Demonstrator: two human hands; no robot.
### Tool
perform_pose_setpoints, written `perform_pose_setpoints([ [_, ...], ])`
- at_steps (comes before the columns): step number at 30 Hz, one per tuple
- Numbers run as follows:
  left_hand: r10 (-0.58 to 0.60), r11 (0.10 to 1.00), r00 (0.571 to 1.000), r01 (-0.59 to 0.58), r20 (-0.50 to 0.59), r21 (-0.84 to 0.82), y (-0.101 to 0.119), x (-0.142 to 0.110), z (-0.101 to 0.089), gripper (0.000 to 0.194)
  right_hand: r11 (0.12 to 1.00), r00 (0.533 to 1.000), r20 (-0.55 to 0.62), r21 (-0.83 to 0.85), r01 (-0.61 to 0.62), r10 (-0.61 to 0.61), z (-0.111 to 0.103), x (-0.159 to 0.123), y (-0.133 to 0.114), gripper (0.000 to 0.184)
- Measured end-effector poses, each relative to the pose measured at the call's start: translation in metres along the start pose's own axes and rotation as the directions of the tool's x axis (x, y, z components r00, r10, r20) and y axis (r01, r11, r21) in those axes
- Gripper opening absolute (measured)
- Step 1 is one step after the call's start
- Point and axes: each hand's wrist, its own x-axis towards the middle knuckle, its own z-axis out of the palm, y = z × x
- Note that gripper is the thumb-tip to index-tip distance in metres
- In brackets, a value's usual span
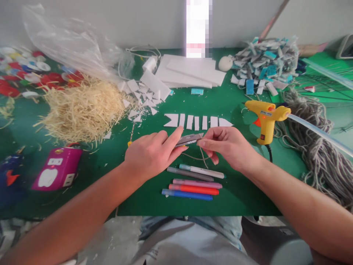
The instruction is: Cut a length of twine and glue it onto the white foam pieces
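My left hand (pixel 151 152) is closed around a small metal cutter (pixel 190 139), its blade end pointing right. My right hand (pixel 228 147) pinches at the cutter's tip, with thin string (pixel 202 159) hanging under its fingers. Both hands hover above the green table (pixel 237 99), just behind a row of several coloured marker pens (pixel 193 182). A line of cut white foam pieces (pixel 197 121) lies just beyond my fingers.
A yellow glue gun (pixel 266 117) stands to the right, beside a heap of grey yarn (pixel 314 143). A straw pile (pixel 82 110) and a magenta power strip (pixel 56 169) lie left. White foam sheets (pixel 190 71) and scrap offcuts (pixel 264 60) are at the back.
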Motion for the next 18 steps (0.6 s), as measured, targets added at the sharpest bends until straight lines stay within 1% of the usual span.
perform_pose_setpoints([
  [1, -0.02, 1.0, 1.0, 0.02, 0.014, -0.002, -0.002, 0.001, -0.001, 0.041, 1.0, 1.0, -0.006, -0.004, 0.003, -0.003, 0.001, -0.002, 0.0, 0.04],
  [3, -0.117, 0.993, 0.99, 0.118, 0.078, -0.009, -0.01, 0.002, -0.006, 0.042, 0.999, 1.0, -0.002, -0.018, -0.029, 0.029, 0.002, -0.006, 0.001, 0.04],
  [4, -0.244, 0.97, 0.963, 0.244, 0.115, 0.017, -0.016, 0.003, -0.009, 0.044, 0.997, 0.998, 0.016, -0.034, -0.064, 0.065, 0.003, -0.009, 0.002, 0.041],
  [5, -0.356, 0.934, 0.924, 0.356, 0.141, 0.022, -0.022, 0.004, -0.012, 0.044, 0.992, 0.993, 0.034, -0.058, -0.11, 0.112, 0.004, -0.011, 0.003, 0.039],
  [6, -0.457, 0.887, 0.874, 0.461, 0.167, 0.016, -0.027, 0.004, -0.015, 0.044, 0.991, 0.993, 0.015, -0.067, -0.119, 0.121, 0.004, -0.012, 0.003, 0.039],
  [7, -0.526, 0.845, 0.837, 0.534, 0.153, -0.017, -0.031, 0.004, -0.017, 0.044, 0.994, 0.996, -0.023, -0.061, -0.09, 0.088, 0.003, -0.012, 0.004, 0.038],
  [8, -0.543, 0.827, 0.824, 0.558, 0.159, -0.065, -0.034, 0.004, -0.017, 0.044, 0.999, 0.998, -0.065, -0.045, -0.021, 0.018, 0.002, -0.01, 0.004, 0.036],
  [10, -0.516, 0.823, 0.833, 0.546, 0.198, -0.153, -0.035, 0.002, -0.015, 0.045, 0.988, 0.976, -0.153, -0.031, 0.151, -0.154, -0.002, -0.006, 0.004, 0.033],
  [11, -0.499, 0.82, 0.838, 0.539, 0.22, -0.192, -0.034, 0.001, -0.013, 0.046, 0.979, 0.962, -0.182, -0.029, 0.2, -0.202, -0.004, -0.003, 0.004, 0.032],
  [13, -0.469, 0.796, 0.839, 0.537, 0.276, -0.279, -0.033, -0.001, -0.007, 0.052, 0.97, 0.943, -0.232, -0.006, 0.244, -0.239, -0.008, 0.002, 0.004, 0.03],
  [14, -0.458, 0.769, 0.832, 0.548, 0.313, -0.329, -0.033, -0.002, -0.004, 0.055, 0.969, 0.94, -0.244, 0.002, 0.247, -0.239, -0.009, 0.004, 0.005, 0.03],
  [16, -0.455, 0.675, 0.799, 0.597, 0.393, -0.434, -0.034, -0.004, -0.001, 0.062, 0.969, 0.939, -0.251, 0.012, 0.245, -0.234, -0.01, 0.006, 0.007, 0.03],
  [18, -0.475, 0.515, 0.738, 0.675, 0.48, -0.528, -0.035, -0.006, 0.001, 0.064, 0.97, 0.941, -0.246, 0.013, 0.244, -0.233, -0.01, 0.006, 0.009, 0.03],
])
